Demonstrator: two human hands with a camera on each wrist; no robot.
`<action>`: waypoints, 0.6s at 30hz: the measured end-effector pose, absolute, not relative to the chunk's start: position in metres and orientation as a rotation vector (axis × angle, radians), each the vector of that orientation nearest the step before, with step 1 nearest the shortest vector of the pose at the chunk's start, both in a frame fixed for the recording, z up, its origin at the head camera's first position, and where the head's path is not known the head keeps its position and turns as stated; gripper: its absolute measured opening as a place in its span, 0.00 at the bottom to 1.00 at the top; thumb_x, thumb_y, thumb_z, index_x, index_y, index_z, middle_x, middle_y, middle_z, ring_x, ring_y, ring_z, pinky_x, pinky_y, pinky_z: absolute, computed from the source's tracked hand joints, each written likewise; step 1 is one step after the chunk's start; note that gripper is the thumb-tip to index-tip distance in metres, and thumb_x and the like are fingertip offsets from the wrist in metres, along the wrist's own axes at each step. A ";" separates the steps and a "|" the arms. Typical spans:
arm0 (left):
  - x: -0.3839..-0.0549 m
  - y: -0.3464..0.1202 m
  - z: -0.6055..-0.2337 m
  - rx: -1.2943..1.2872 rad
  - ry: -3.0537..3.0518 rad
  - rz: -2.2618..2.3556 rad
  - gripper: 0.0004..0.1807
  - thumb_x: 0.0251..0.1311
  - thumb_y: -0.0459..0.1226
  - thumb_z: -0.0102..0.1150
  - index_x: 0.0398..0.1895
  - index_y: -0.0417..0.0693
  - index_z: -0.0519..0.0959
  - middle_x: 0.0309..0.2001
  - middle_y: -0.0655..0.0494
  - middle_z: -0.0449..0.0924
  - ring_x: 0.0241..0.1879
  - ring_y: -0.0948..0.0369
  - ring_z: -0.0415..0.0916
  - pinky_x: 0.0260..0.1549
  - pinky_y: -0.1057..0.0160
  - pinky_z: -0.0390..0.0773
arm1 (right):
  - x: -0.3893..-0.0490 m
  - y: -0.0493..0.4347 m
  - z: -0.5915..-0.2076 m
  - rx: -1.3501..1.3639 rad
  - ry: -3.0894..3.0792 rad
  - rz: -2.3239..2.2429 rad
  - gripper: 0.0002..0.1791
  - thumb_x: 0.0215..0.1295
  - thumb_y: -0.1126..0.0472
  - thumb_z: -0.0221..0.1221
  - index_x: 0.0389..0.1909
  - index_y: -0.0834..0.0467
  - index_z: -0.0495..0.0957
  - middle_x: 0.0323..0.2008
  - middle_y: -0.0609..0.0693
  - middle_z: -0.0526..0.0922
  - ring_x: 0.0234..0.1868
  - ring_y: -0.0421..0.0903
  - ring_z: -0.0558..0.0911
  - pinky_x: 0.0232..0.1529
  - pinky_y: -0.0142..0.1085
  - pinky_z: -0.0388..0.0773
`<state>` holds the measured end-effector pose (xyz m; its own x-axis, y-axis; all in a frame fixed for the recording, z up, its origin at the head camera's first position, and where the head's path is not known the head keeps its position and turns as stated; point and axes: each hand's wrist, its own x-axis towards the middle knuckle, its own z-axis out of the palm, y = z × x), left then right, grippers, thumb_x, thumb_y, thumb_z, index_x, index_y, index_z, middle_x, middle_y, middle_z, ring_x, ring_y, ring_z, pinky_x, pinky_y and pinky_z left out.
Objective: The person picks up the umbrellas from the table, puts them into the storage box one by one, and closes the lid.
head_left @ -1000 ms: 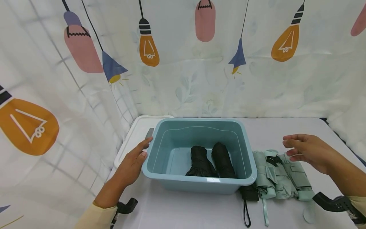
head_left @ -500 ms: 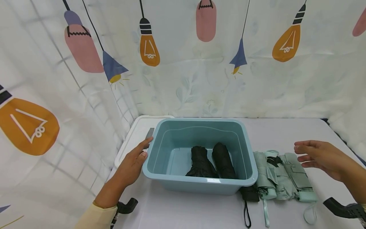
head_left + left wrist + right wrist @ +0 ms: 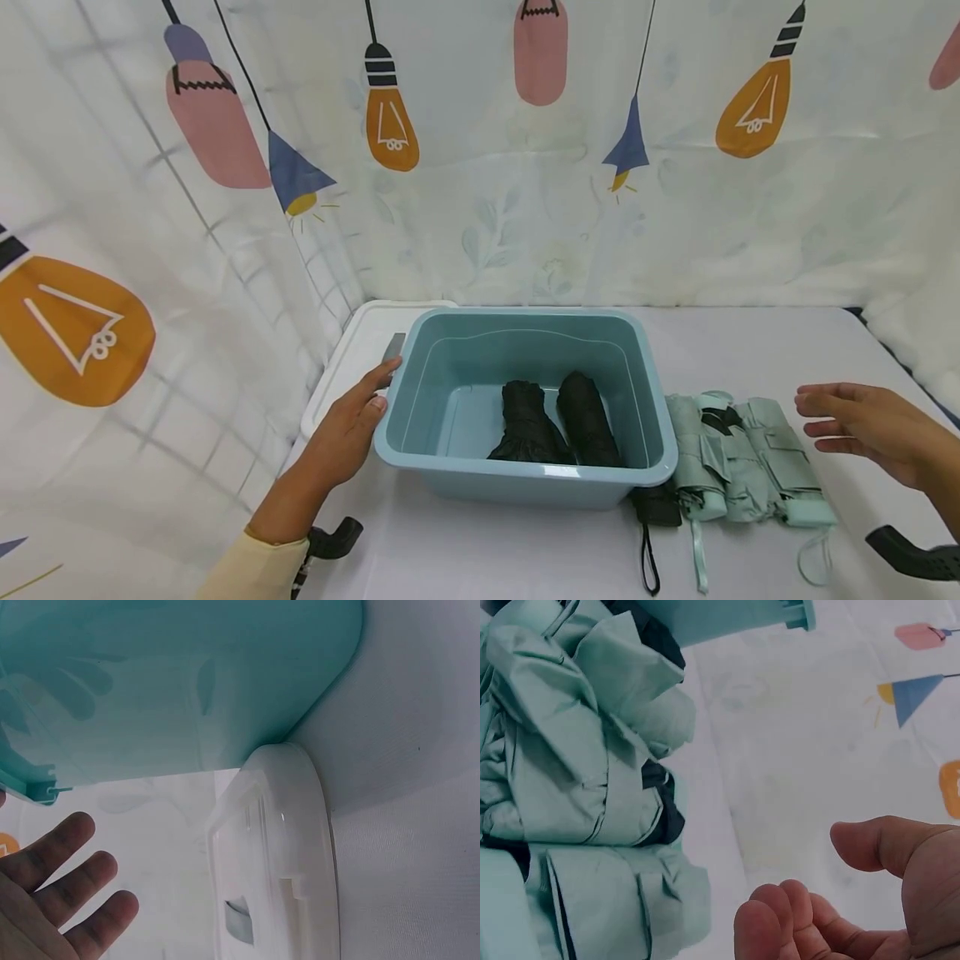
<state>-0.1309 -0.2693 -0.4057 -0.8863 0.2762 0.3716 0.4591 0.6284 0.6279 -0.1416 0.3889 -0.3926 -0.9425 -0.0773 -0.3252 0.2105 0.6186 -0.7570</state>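
Note:
A light blue plastic bin (image 3: 525,468) stands mid-table in the head view. My left hand (image 3: 347,429) rests its fingertips on the bin's left rim, fingers fairly straight. Inside lie two black folded umbrellas, the left one (image 3: 528,425) flared at its near end, the right one (image 3: 588,421) slimmer. Right of the bin, several pale green folded umbrellas (image 3: 738,475) lie side by side, with a black one (image 3: 657,505) partly hidden by the bin's corner. My right hand (image 3: 873,427) hovers right of the green umbrellas, holding nothing, its fingers relaxed; the right wrist view shows it apart from the umbrellas (image 3: 562,765).
A white plastic lid or box (image 3: 270,825) with a grey handle lies beside the bin's left side, partly behind it. A patterned curtain (image 3: 480,208) hangs along the back and left of the white table (image 3: 480,554). Wrist straps trail toward the front edge.
My right hand has drawn away to the right and slightly nearer, off the green umbrellas. The left hand and the bin have stayed in place.

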 end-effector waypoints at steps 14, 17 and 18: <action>-0.130 -0.269 -0.404 -0.568 -2.632 -1.093 0.28 0.80 0.40 0.40 0.80 0.62 0.60 0.64 0.41 0.76 0.57 0.41 0.77 0.48 0.35 0.76 | -0.143 0.406 -0.417 0.201 2.419 -1.210 0.41 0.83 0.46 0.42 0.71 0.82 0.51 0.66 0.80 0.65 0.52 0.58 0.82 0.48 0.46 0.83; -0.129 -0.269 -0.404 -0.562 -2.635 -1.096 0.28 0.80 0.40 0.40 0.80 0.63 0.60 0.64 0.40 0.75 0.58 0.40 0.77 0.48 0.34 0.75 | -0.145 0.407 -0.423 0.223 2.380 -1.223 0.41 0.83 0.46 0.43 0.70 0.82 0.52 0.66 0.80 0.65 0.52 0.57 0.83 0.49 0.47 0.82; -0.129 -0.269 -0.404 -0.561 -2.635 -1.096 0.28 0.80 0.40 0.40 0.80 0.63 0.60 0.64 0.40 0.75 0.58 0.40 0.76 0.48 0.34 0.75 | -0.145 0.407 -0.424 0.227 2.369 -1.224 0.41 0.82 0.46 0.44 0.70 0.83 0.52 0.65 0.80 0.65 0.52 0.57 0.83 0.49 0.47 0.82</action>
<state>-0.1292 -0.2688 -0.4041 -0.8997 0.2577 0.3524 0.4316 0.6463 0.6293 -0.1453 0.4073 -0.4243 -0.8800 -0.0631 -0.4708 0.3474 0.5905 -0.7284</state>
